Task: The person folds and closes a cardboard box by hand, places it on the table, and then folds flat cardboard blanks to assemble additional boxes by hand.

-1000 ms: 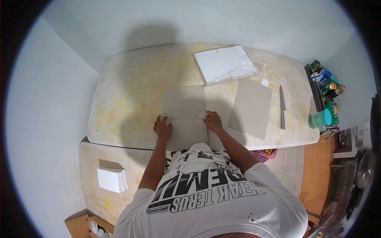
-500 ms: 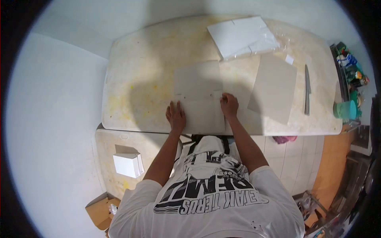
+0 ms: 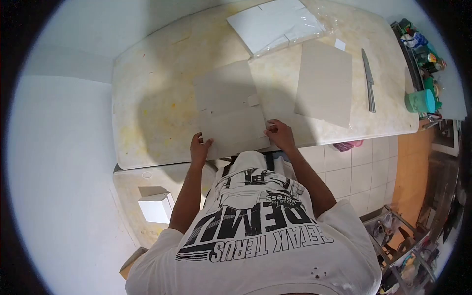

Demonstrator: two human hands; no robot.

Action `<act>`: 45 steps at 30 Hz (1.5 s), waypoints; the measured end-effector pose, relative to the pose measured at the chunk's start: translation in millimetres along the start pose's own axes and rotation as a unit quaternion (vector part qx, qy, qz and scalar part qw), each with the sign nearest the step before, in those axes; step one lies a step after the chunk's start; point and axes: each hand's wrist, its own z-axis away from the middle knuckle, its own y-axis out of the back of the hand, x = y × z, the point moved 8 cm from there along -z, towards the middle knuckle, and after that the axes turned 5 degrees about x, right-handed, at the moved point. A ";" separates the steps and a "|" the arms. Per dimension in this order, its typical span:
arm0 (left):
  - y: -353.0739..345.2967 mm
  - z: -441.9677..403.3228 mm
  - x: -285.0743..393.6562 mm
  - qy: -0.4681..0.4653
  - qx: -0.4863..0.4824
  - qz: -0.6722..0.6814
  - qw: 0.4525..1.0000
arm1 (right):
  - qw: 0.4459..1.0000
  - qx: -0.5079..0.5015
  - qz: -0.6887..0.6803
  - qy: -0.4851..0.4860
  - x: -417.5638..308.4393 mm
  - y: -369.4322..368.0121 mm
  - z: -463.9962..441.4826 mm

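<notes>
Head view: the gray cardboard blank (image 3: 231, 115) lies flat on the tabletop (image 3: 162, 93) between the two hands, slightly turned, its near end reaching the near edge of the tabletop. The left hand (image 3: 200, 147) is at the blank's left edge, close to its near corner. Its grip is apart, with a gap between the thumb and the forefinger; the thumb meets the cardboard's margin. The right hand (image 3: 279, 133) is at the right edge of the blank, a little farther up from its near end, fingertips against the border. Its fingers are bent, but whether they pinch the edge or only press on it cannot be told. Most of the blank extends beyond both grips, away from the person, with a small flap near the middle of its right side and small slits or marks on both sides.

To the right of the blank, and apart from it, a second gray sheet (image 3: 324, 83) lies flat. A small white piece (image 3: 339, 44) sits at the far end of that sheet. Farther right is a knife (image 3: 368, 81), blade pointing away and handle toward the near edge. Beyond the blank, a white stack (image 3: 273, 24) lies partly in clear plastic. At the far right stands a teal cup (image 3: 420, 102), near a crowd of small items (image 3: 425, 54). On another table (image 3: 129, 179), to the left and nearer the person, sits a white box (image 3: 156, 209).
</notes>
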 end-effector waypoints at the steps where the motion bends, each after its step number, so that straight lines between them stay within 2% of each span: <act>1: -3.3 -0.3 -2.2 -0.006 0.001 0.016 1.000 | 1.000 -0.011 -0.003 -0.009 0.6 -2.1 0.7; 4: -5.0 -1.5 9.9 -0.088 0.071 -0.017 0.993 | 1.000 0.002 0.018 -0.005 3.5 -7.0 0.3; 7: 1.0 1.9 34.1 -0.102 0.078 0.008 0.992 | 0.999 0.019 0.045 0.005 1.0 -6.1 -5.0; 10: 2.9 0.8 37.0 -0.080 0.045 0.051 0.994 | 0.998 0.013 0.060 -0.001 -5.2 -2.3 -4.5; 13: -5.6 -12.5 0.4 -0.038 0.040 0.139 0.989 | 0.999 0.012 0.050 -0.001 -3.5 -1.9 0.6; 17: -9.5 -17.9 -20.1 0.048 -0.040 0.192 0.979 | 0.999 0.013 0.044 -0.003 -5.4 0.1 0.6; 21: -17.4 -13.5 -30.2 0.111 -0.107 0.253 0.955 | 0.999 -0.012 -0.030 -0.029 4.0 1.6 1.0; 25: -1.8 29.4 16.9 0.214 -0.187 0.216 0.934 | 0.987 -0.040 -0.141 -0.063 25.6 -6.6 -2.1; 26: -5.3 28.1 15.2 0.210 -0.194 0.229 0.931 | 0.980 -0.051 -0.179 -0.072 31.7 -8.8 -1.0; 28: -11.7 22.0 1.6 0.205 -0.207 0.254 0.922 | 0.939 -0.056 -0.296 -0.166 28.2 -12.3 10.8; 30: -15.2 17.6 -6.5 0.202 -0.172 0.494 0.828 | 0.878 -0.082 -0.406 -0.239 26.2 -25.4 19.5; 31: -8.7 19.9 0.0 0.194 -0.149 0.601 0.761 | 0.904 -0.124 -0.368 -0.177 25.7 -37.5 20.6; 32: -9.1 26.5 -0.9 0.194 -0.129 0.559 0.796 | 0.923 -0.166 -0.328 -0.113 23.8 -54.5 25.4; 33: -6.6 43.0 20.3 0.193 -0.107 0.515 0.828 | 0.950 -0.209 -0.226 0.044 -8.2 -62.2 31.2; 34: -1.8 51.9 30.0 0.192 -0.086 0.469 0.858 | 0.946 -0.211 -0.135 0.204 -41.5 -66.9 42.0; 36: -8.6 40.8 2.6 0.159 -0.062 0.410 0.896 | 0.921 -0.272 0.022 0.278 -106.8 -80.9 63.9; 37: -7.9 34.7 -7.8 0.143 -0.049 0.379 0.913 | 0.935 -0.338 0.020 0.107 -101.9 -94.7 62.8; 38: 2.7 29.2 -8.4 0.120 -0.042 0.358 0.925 | 0.917 -0.392 0.019 -0.069 -86.3 -104.8 68.9; 40: 33.2 16.0 -10.2 0.078 -0.027 0.308 0.948 | 0.964 -0.238 0.105 0.060 -86.2 -88.4 29.9; 42: 62.5 0.3 -12.2 0.066 -0.050 0.238 0.968 | 0.973 0.009 0.137 0.186 -86.1 -57.0 -8.4; 44: 87.5 -0.2 12.4 0.068 -0.079 0.200 0.974 | 0.934 0.078 0.263 0.229 -103.6 -38.2 -17.2; 45: 94.5 -0.3 21.6 0.085 -0.086 0.172 0.978 | 0.928 0.050 0.299 0.214 -97.8 -41.6 -24.7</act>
